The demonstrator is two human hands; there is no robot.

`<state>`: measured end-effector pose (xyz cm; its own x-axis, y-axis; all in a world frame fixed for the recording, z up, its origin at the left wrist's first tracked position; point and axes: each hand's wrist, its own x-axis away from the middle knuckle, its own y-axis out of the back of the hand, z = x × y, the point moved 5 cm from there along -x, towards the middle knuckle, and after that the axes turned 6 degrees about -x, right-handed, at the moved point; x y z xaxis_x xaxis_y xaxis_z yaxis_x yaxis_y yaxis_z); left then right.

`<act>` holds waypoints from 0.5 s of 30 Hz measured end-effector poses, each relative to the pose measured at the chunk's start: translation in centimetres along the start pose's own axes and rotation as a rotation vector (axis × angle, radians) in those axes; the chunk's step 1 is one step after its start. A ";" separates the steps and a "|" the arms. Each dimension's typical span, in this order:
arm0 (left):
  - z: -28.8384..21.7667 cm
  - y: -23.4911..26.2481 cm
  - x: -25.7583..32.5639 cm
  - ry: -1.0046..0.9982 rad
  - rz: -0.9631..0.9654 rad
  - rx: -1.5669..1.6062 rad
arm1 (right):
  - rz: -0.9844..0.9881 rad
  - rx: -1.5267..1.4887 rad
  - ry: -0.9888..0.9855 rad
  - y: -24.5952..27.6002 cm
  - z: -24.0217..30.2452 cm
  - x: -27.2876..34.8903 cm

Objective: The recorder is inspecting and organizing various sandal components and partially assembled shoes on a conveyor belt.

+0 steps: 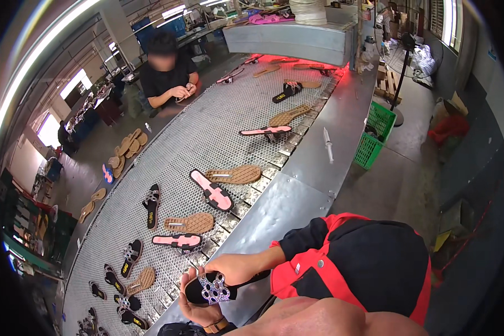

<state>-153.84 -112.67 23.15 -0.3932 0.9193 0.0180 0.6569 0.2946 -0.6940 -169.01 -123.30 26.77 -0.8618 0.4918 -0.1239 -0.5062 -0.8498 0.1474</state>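
A black sandal (195,291) with a glittery, ring-patterned strap (215,289) is held close to my body, beside the metal edge of the conveyor. My left hand (200,312), with a watch at its wrist, cups the sandal from below and along its side. From the right, my right hand (234,267) grips the sandal by the strap; some of its fingertips are hidden. Near my hands on the mesh belt lie an upturned sandal with a pink-and-black underside (178,241), a tan patterned sole (191,223) and another pink-and-black underside (211,190).
The mesh conveyor (168,151) runs away under a metal hood (285,40) glowing red. More black sandals (130,257) and soles rest on it. A syringe (327,145) lies on the metal ledge; a green crate (375,134) stands beyond. Across the belt is another person (165,78).
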 end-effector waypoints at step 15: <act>-4.2 8.8 -1.9 -0.112 -0.219 -0.202 | 0.621 -0.817 -0.248 0.0 -3.4 -3.0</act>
<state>-144.61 -110.71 20.03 -0.6005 0.7971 0.0639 0.6588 0.5384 -0.5255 -166.29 -125.46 23.77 -0.9913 -0.1269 -0.0359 0.1229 -0.7901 -0.6005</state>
